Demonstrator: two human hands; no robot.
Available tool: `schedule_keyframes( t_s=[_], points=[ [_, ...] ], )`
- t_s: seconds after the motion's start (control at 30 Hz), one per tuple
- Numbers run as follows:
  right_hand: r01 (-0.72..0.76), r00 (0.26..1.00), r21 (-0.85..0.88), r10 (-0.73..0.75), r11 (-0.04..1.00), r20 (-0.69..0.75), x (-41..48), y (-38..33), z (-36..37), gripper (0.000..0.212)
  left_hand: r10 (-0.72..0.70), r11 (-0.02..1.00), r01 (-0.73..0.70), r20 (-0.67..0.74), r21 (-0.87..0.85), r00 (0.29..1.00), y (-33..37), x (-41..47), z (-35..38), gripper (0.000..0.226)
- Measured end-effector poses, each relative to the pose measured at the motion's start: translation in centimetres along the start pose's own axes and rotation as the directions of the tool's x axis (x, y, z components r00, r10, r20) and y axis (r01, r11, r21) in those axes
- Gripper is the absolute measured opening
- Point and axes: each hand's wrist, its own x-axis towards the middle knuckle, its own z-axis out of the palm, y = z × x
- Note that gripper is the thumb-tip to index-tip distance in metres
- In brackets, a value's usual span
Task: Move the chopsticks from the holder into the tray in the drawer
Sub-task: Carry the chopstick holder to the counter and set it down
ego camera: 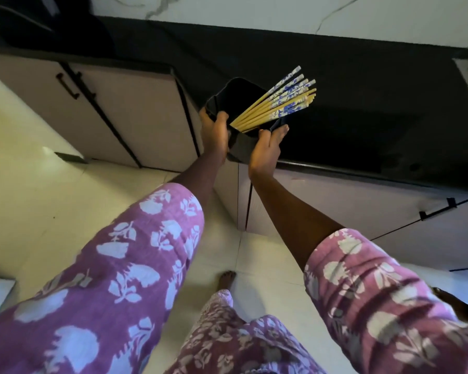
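Both hands are seen closed on a black holder (238,93) at the near edge of a dark countertop (362,117). The left hand (213,136) is wrapped over the holder's left rim, with the fingers curled onto its inner face. The right hand (266,151) is set against the holder's right side, and the wall there is pinched between the thumb and the fingers. The holder is tilted so that its open mouth faces up and toward the viewer. Whether its base rests on the countertop or is lifted off it cannot be told.

A bundle of chopsticks (274,105) is contained in the holder. They are yellow along their length and carry a blue-and-white pattern at their upper ends. They are leaned together toward the far right, and their patterned ends are fanned out past the holder's right rim, above the dark countertop.

Pale cabinet doors (119,112) are seen under the countertop to the left, with a dark bar handle (68,86) on one of them. Another dark handle (443,209) is seen on the cabinet front at the right. A white, grey-veined wall (254,9) is seen beyond the countertop. Both arms are covered to the forearm by purple sleeves (135,252) printed with white flowers. A bare foot (227,279) is placed on the pale tiled floor (52,198) below.
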Motion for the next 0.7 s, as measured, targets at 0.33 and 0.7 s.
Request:
schedule_keyframes(
  t_s=[0.33, 0.7],
  points=[
    [0.098, 0.938, -0.288, 0.009, 0.953, 0.346, -14.5, 6.4, -3.0, 0.068, -0.158, 0.985, 0.112, -0.444, -0.129, 0.882, -7.6, -14.4, -12.0, 0.035],
    [0.199, 0.628, -0.43, 0.222, 0.88, 0.745, -34.6, 18.5, -7.0, 0.062, -0.385, 0.912, 0.118, -0.719, -0.393, 0.579, -19.4, -39.0, -26.4, 0.047]
  ],
)
